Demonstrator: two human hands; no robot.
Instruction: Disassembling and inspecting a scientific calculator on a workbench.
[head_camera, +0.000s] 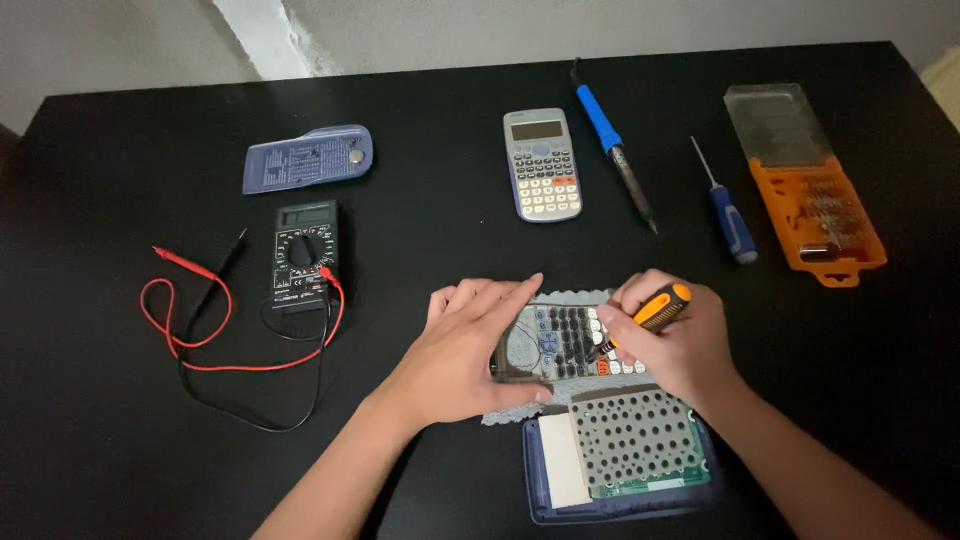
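Observation:
My left hand (465, 350) grips the left end of a calculator front panel with a keypad (565, 342), which lies on a grey cloth (585, 298) on the black table (120, 440). With an orange-handled screwdriver (655, 310) in its grasp, my right hand (675, 335) points the tip down at the keypad's right side. Just in front lies the opened calculator body (620, 450), showing a perforated grey sheet, a green circuit board edge and a white strip.
A whole grey calculator (543, 164), a blue-handled soldering iron (612, 145), a small blue screwdriver (728, 210) and an orange bit case (810, 195) lie at the back. On the left are a blue calculator cover (308, 158) and a black multimeter (304, 255) with red and black leads.

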